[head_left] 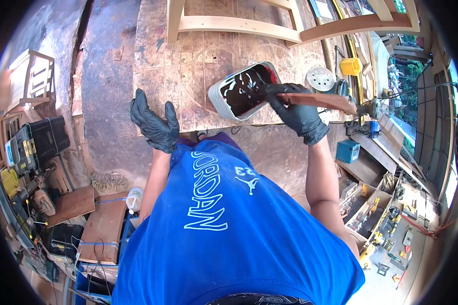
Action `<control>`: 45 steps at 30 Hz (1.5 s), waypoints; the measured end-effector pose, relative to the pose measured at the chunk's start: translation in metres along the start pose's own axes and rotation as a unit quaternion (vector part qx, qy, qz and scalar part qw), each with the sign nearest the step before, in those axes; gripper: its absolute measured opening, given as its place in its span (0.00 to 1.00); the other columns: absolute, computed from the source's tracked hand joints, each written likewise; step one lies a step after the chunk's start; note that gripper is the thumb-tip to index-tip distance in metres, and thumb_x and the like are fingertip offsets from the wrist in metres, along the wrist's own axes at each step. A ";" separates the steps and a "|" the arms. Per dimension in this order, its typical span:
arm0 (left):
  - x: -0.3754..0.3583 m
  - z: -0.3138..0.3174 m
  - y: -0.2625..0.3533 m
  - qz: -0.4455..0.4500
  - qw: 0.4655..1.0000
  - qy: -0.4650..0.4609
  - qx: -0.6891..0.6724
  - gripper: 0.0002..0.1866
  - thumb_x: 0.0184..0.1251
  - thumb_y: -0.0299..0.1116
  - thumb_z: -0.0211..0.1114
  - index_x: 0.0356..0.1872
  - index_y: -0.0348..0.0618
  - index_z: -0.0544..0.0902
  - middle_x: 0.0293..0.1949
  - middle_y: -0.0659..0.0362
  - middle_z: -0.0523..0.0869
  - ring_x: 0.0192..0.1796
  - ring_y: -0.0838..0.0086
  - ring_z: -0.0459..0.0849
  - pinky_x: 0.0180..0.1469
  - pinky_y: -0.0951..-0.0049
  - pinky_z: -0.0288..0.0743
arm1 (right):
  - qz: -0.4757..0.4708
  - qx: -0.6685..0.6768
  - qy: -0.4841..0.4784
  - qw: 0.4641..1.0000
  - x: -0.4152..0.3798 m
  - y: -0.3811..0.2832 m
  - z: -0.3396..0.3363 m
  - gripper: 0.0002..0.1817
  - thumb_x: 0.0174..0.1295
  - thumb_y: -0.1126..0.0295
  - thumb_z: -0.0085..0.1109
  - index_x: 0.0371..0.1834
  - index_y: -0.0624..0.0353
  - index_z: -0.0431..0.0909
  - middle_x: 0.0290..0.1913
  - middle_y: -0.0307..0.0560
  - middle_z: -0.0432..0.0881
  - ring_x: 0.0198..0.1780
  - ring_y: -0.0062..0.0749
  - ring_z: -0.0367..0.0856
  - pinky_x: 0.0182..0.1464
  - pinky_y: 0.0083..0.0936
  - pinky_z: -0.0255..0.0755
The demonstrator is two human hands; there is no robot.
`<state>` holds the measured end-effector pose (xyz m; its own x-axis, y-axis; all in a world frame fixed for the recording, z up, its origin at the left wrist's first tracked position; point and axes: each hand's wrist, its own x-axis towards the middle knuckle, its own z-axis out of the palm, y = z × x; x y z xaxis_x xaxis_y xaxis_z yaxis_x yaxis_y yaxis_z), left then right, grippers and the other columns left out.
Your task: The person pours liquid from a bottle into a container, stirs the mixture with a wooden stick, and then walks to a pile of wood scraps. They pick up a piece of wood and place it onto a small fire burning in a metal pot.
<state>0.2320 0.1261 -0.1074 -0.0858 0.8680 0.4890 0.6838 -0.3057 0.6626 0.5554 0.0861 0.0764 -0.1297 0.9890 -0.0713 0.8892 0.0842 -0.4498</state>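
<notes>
My right hand [297, 114], in a black glove, is closed around a flat brown wooden stick [320, 100]. The stick's free end points right; its other end is hidden by my fingers at the container's rim. Beneath and left of that hand, a pale plastic container [220, 104] sits tilted in view on the workbench, holding dark brown, glossy liquid [244, 91]. Some red shows along its inner right side. My left hand [156, 122], also gloved in black, hovers by the bench's near edge, left of the container. Its fingers are apart and it holds nothing.
A pale wooden frame [239, 25] stands across the far side of the worn workbench [183, 66]. Right of the container are a perforated sanding disc [320, 79] and a yellow block-like object [350, 66]. Tool cases [38, 142] lie at left; a tool-filled wooden box [369, 216] is at right.
</notes>
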 end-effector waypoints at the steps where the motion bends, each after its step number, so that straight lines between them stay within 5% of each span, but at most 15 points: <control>1: 0.000 0.000 0.000 0.002 1.000 0.000 -0.002 0.41 0.74 0.40 0.69 0.80 0.30 0.62 0.75 0.38 0.70 0.75 0.40 0.65 0.78 0.42 0.55 | -0.018 -0.002 0.007 1.000 -0.002 -0.005 0.005 0.12 0.69 0.72 0.71 0.55 0.58 0.89 0.51 0.48 0.92 0.49 0.40 0.91 0.55 0.34 0.83; 6: 0.002 0.000 0.004 0.008 1.000 0.012 0.000 0.38 0.78 0.43 0.67 0.78 0.29 0.65 0.74 0.37 0.70 0.76 0.43 0.66 0.78 0.46 0.58 | 0.038 0.139 -0.019 0.989 0.018 -0.016 0.024 0.13 0.72 0.71 0.70 0.57 0.59 0.89 0.53 0.46 0.92 0.51 0.29 0.90 0.54 0.29 0.82; 8: 0.002 0.000 0.004 0.007 1.000 0.012 0.000 0.38 0.78 0.43 0.67 0.78 0.29 0.65 0.74 0.37 0.70 0.76 0.43 0.66 0.78 0.46 0.58 | 0.040 0.196 0.068 0.977 0.026 -0.009 0.022 0.13 0.72 0.71 0.69 0.57 0.59 0.88 0.52 0.47 0.93 0.50 0.30 0.90 0.52 0.28 0.83; 10: 0.002 0.001 0.004 0.002 1.000 0.013 -0.001 0.38 0.78 0.43 0.67 0.78 0.30 0.65 0.74 0.37 0.70 0.76 0.44 0.66 0.78 0.46 0.58 | 0.003 0.142 0.115 0.983 0.020 -0.002 0.013 0.12 0.72 0.71 0.69 0.56 0.60 0.89 0.49 0.47 0.93 0.48 0.29 0.91 0.51 0.27 0.83; 12: 0.002 0.001 0.004 0.008 1.000 0.019 0.001 0.37 0.78 0.42 0.67 0.78 0.30 0.64 0.74 0.37 0.70 0.76 0.44 0.66 0.77 0.47 0.59 | 0.096 0.065 0.035 0.993 0.007 -0.003 0.003 0.11 0.72 0.71 0.68 0.55 0.61 0.89 0.48 0.46 0.93 0.48 0.30 0.91 0.51 0.29 0.84; 13: 0.001 0.001 0.004 0.007 1.000 0.019 0.002 0.37 0.78 0.42 0.67 0.78 0.30 0.64 0.74 0.37 0.70 0.76 0.44 0.66 0.77 0.47 0.59 | 0.041 0.043 0.015 0.998 0.003 -0.004 0.001 0.11 0.72 0.71 0.69 0.54 0.61 0.89 0.47 0.46 0.94 0.47 0.31 0.92 0.53 0.30 0.84; 18: 0.001 0.002 0.005 -0.003 1.000 0.012 0.010 0.37 0.78 0.41 0.66 0.78 0.30 0.64 0.74 0.38 0.70 0.75 0.44 0.66 0.77 0.47 0.59 | 0.024 0.179 0.024 0.983 0.010 -0.010 0.038 0.13 0.72 0.71 0.70 0.56 0.61 0.88 0.51 0.46 0.92 0.54 0.29 0.89 0.58 0.29 0.81; 21: 0.000 0.003 0.002 0.012 1.000 0.015 0.008 0.37 0.78 0.41 0.66 0.78 0.30 0.64 0.75 0.38 0.70 0.75 0.44 0.66 0.77 0.47 0.58 | 0.027 0.243 0.132 0.961 0.030 -0.001 0.039 0.13 0.72 0.71 0.70 0.56 0.62 0.88 0.50 0.46 0.93 0.52 0.30 0.89 0.57 0.29 0.82; 24: -0.001 0.004 0.001 0.002 1.000 0.004 0.018 0.40 0.76 0.42 0.68 0.80 0.31 0.62 0.74 0.37 0.69 0.74 0.40 0.65 0.76 0.42 0.58 | 0.080 0.093 0.106 0.987 0.010 0.012 0.021 0.11 0.71 0.70 0.71 0.52 0.61 0.89 0.47 0.46 0.93 0.47 0.30 0.91 0.52 0.30 0.83; 27: -0.002 0.005 0.000 0.002 1.000 0.001 0.019 0.40 0.76 0.42 0.68 0.80 0.31 0.62 0.75 0.36 0.68 0.74 0.40 0.65 0.77 0.43 0.58 | 0.048 0.115 0.044 0.991 -0.003 0.004 0.021 0.11 0.70 0.69 0.71 0.52 0.61 0.89 0.47 0.46 0.93 0.48 0.31 0.91 0.52 0.31 0.83; 31: -0.001 0.004 0.002 0.008 1.000 -0.003 0.021 0.40 0.77 0.43 0.67 0.80 0.30 0.62 0.75 0.37 0.68 0.75 0.40 0.65 0.77 0.43 0.57 | -0.031 0.164 0.107 0.980 0.013 -0.008 0.040 0.11 0.69 0.70 0.72 0.52 0.61 0.89 0.46 0.47 0.93 0.48 0.35 0.91 0.53 0.32 0.83; 34: -0.001 0.004 0.001 0.010 1.000 -0.008 0.016 0.40 0.77 0.43 0.66 0.80 0.30 0.62 0.75 0.37 0.68 0.75 0.41 0.64 0.78 0.43 0.56 | -0.002 0.199 0.168 0.965 0.019 -0.001 0.037 0.11 0.69 0.70 0.72 0.51 0.61 0.89 0.46 0.48 0.93 0.47 0.36 0.92 0.52 0.32 0.83; 37: -0.001 0.003 0.004 -0.011 1.000 -0.011 0.012 0.39 0.77 0.43 0.66 0.79 0.30 0.62 0.75 0.37 0.68 0.75 0.41 0.64 0.78 0.44 0.56 | 0.095 0.058 0.093 0.989 0.001 0.006 0.017 0.10 0.69 0.70 0.71 0.49 0.61 0.90 0.42 0.49 0.93 0.44 0.37 0.93 0.45 0.32 0.84; 40: -0.001 0.004 0.002 0.008 1.000 -0.006 0.017 0.40 0.77 0.43 0.66 0.79 0.30 0.62 0.75 0.37 0.68 0.76 0.42 0.64 0.78 0.44 0.56 | -0.016 0.131 0.112 0.985 -0.004 -0.005 0.027 0.10 0.69 0.69 0.71 0.50 0.60 0.90 0.42 0.49 0.93 0.44 0.37 0.92 0.45 0.31 0.84; 45: -0.002 0.005 0.002 0.006 1.000 -0.007 0.013 0.40 0.77 0.43 0.66 0.80 0.30 0.61 0.76 0.37 0.67 0.75 0.42 0.64 0.78 0.44 0.56 | -0.007 0.193 0.199 0.961 0.019 0.002 0.045 0.11 0.71 0.70 0.69 0.53 0.61 0.89 0.45 0.48 0.94 0.46 0.31 0.92 0.48 0.30 0.84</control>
<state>0.2368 0.1261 -0.1096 -0.0677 0.8699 0.4886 0.7031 -0.3059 0.6420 0.5349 0.0994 0.0336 0.1059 0.9630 0.2480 0.6493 0.1220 -0.7507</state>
